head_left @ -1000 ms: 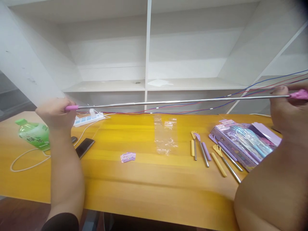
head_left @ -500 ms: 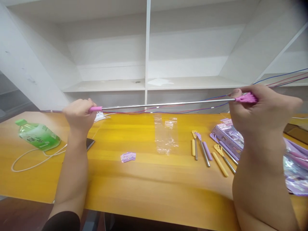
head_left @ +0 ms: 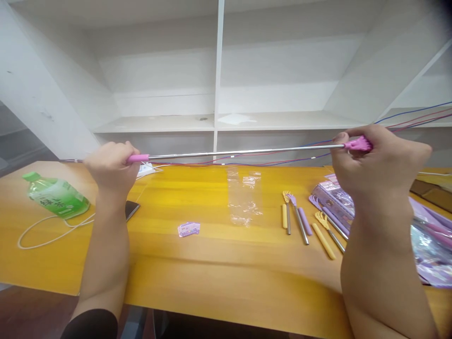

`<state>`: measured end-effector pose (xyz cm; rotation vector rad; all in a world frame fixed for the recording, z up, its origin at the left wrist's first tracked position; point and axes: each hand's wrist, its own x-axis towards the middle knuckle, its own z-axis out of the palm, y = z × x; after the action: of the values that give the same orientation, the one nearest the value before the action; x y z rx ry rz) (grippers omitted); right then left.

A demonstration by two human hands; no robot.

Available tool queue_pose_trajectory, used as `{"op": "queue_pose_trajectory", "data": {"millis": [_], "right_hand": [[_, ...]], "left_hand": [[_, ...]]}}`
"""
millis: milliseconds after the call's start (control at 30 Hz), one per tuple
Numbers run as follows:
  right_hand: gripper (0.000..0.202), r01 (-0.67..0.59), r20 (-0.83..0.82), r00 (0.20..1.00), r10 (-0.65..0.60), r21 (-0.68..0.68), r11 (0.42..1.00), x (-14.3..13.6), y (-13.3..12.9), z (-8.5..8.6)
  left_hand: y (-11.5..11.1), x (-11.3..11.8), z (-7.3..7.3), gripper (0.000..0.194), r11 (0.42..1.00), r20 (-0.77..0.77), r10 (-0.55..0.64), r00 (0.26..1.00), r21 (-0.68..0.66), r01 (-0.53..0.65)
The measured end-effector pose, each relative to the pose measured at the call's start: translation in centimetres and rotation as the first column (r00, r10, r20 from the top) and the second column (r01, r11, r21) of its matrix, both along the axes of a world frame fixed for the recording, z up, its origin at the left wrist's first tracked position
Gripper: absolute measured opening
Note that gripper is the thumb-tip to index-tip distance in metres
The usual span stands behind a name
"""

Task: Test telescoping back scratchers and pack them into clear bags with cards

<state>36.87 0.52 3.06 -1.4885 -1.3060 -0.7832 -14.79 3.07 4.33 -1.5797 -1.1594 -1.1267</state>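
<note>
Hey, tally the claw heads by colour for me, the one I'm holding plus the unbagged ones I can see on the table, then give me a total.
Pink claw: 1
Yellow claws: 2
Purple claws: 2
Total: 5

Over here I get a bright view with shine on the metal stick (head_left: 247, 151) and clear plastic bag (head_left: 244, 202), soft shadows along the worktop's (head_left: 212, 245) front, a little blur, stretched sides, and a black top right corner.
</note>
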Motion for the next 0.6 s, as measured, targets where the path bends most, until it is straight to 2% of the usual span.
{"op": "queue_pose_trajectory", "data": {"millis": [67,167,267,400,600], "right_hand": [[0.043,-0.017,0.017,1.000,0.017,0.013,1.000,-0.5,-0.1,-0.2],[0.039,-0.069,0.042,0.997,0.070,-0.040,0.997,-1.7,-0.4,-0.6],[0.033,-0.109,0.041,0.993,0.114,-0.110,0.988,-2.8,-0.7,-0.9],[0.032,-0.115,0.025,0.993,0.118,-0.097,0.989,-2.9,-0.6,-1.0],[0.032,-0.100,0.008,0.995,0.102,-0.132,0.986,-2.8,-1.0,-0.9]], "left_hand": [[-0.3,0.5,-0.1,0.035,0.998,-0.025,-0.048,0.999,0.027,0.049],[-0.8,1.3,-0.4,0.039,0.996,-0.041,-0.084,0.996,-0.002,0.084],[-1.4,1.8,-0.4,0.041,0.995,-0.032,-0.091,0.995,-0.042,0.089],[-2.2,2.0,0.0,0.039,0.995,-0.017,-0.079,0.997,-0.066,0.077],[-2.6,2.5,0.4,0.042,0.999,-0.069,-0.048,0.996,-0.019,0.046]]}}
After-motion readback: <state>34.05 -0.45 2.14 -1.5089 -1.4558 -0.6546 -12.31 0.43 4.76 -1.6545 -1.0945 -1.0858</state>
